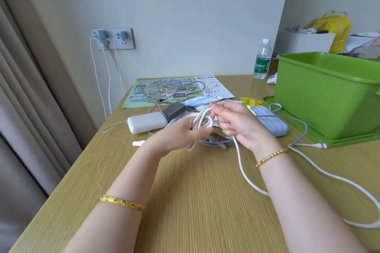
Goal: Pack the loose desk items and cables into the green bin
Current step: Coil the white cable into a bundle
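Wooden desk (185, 201), map (164, 90), white power bank (146, 124), green lid (349, 139)

white cable (202, 122): part-coiled above desk, tail trailing right | green bin (324, 96): upright on its lid, right

green bin (320, 96) cut off at right edge; its inside is hidden.
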The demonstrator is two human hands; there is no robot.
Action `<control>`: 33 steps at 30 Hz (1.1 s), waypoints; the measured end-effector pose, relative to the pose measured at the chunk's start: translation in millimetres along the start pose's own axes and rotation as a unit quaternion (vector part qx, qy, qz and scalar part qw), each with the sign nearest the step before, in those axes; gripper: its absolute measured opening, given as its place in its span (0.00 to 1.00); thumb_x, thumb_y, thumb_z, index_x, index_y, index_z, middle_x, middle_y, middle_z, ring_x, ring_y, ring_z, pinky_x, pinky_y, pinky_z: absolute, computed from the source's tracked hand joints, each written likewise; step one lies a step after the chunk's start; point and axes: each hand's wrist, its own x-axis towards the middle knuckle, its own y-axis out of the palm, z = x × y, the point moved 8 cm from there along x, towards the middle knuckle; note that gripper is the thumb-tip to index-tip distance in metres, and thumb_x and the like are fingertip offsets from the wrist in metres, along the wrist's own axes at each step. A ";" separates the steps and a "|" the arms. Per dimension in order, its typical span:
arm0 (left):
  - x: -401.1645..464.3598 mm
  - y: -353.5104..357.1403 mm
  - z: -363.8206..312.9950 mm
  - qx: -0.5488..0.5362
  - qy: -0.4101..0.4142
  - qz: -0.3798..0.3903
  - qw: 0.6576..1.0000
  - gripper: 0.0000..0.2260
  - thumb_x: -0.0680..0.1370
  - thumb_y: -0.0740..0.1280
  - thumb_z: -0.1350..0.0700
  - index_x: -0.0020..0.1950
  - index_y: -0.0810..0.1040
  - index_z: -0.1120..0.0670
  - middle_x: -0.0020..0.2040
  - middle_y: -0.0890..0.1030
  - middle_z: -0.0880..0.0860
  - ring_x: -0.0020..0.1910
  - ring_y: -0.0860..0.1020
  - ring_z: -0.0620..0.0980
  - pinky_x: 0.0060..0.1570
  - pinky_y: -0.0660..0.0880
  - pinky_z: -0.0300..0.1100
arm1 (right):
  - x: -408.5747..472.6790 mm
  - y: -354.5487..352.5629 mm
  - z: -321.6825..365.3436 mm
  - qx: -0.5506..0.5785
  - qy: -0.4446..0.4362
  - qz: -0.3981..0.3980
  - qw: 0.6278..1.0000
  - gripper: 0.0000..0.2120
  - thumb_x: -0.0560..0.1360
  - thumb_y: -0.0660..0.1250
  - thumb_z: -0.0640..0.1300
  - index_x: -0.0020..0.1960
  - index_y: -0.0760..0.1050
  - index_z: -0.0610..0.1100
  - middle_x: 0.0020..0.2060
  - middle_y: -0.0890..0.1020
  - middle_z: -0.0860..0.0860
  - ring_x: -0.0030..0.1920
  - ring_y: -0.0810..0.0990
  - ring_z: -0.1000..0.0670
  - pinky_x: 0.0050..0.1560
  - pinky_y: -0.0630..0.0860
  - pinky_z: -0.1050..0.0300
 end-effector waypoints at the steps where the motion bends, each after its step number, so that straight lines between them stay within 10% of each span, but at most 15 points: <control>1: -0.5 -1.4 -1.7 -0.013 0.004 -0.005 1.000 0.09 0.79 0.63 0.52 0.39 0.72 0.51 0.28 0.70 0.44 0.26 0.66 0.41 0.29 0.64 0.35 | 0.0 -0.1 1.4 -0.012 -0.006 -0.003 1.000 0.07 0.76 0.64 0.44 0.40 0.72 0.44 0.19 0.63 0.59 0.20 0.55 0.60 0.18 0.51 0.68; 6: -2.8 -4.6 -4.0 -0.052 -0.005 -0.026 0.998 0.14 0.81 0.57 0.49 0.38 0.73 0.52 0.28 0.72 0.46 0.26 0.68 0.42 0.32 0.65 0.38 | -0.8 12.7 2.5 -0.083 -0.022 0.063 0.994 0.09 0.75 0.65 0.44 0.55 0.76 0.47 0.21 0.67 0.59 0.21 0.57 0.60 0.19 0.53 0.69; 16: -2.7 0.2 -5.4 -0.107 -0.015 -0.005 0.994 0.13 0.82 0.55 0.51 0.42 0.72 0.56 0.30 0.74 0.51 0.26 0.76 0.50 0.30 0.74 0.39 | 2.7 7.9 4.1 -0.217 -0.062 -0.010 0.974 0.09 0.77 0.63 0.45 0.42 0.77 0.42 0.21 0.70 0.59 0.20 0.65 0.61 0.20 0.60 0.72; 23: 0.9 -10.2 -8.5 -0.146 0.036 -0.049 0.987 0.19 0.82 0.51 0.48 0.36 0.68 0.55 0.26 0.70 0.50 0.21 0.69 0.48 0.26 0.69 0.40 | -0.8 -18.7 18.9 -0.028 -0.063 -0.103 0.992 0.07 0.76 0.65 0.41 0.40 0.75 0.41 0.24 0.65 0.52 0.19 0.57 0.60 0.18 0.53 0.69; 29: 1.7 -45.9 15.8 -0.362 -0.014 -0.254 0.897 0.18 0.81 0.54 0.46 0.47 0.76 0.58 0.39 0.81 0.53 0.40 0.81 0.48 0.33 0.79 0.41 | 1.6 -13.5 -3.4 -0.055 0.025 -0.054 0.997 0.10 0.77 0.63 0.42 0.39 0.77 0.41 0.23 0.65 0.54 0.19 0.57 0.59 0.16 0.52 0.69; 33: 4.2 -41.4 16.2 -0.445 -0.007 -0.238 0.863 0.20 0.82 0.50 0.46 0.61 0.70 0.59 0.42 0.85 0.55 0.42 0.84 0.49 0.37 0.81 0.42 | -0.5 13.1 -26.9 -0.126 0.098 0.065 0.985 0.13 0.78 0.61 0.46 0.40 0.77 0.41 0.20 0.66 0.55 0.18 0.57 0.59 0.16 0.53 0.69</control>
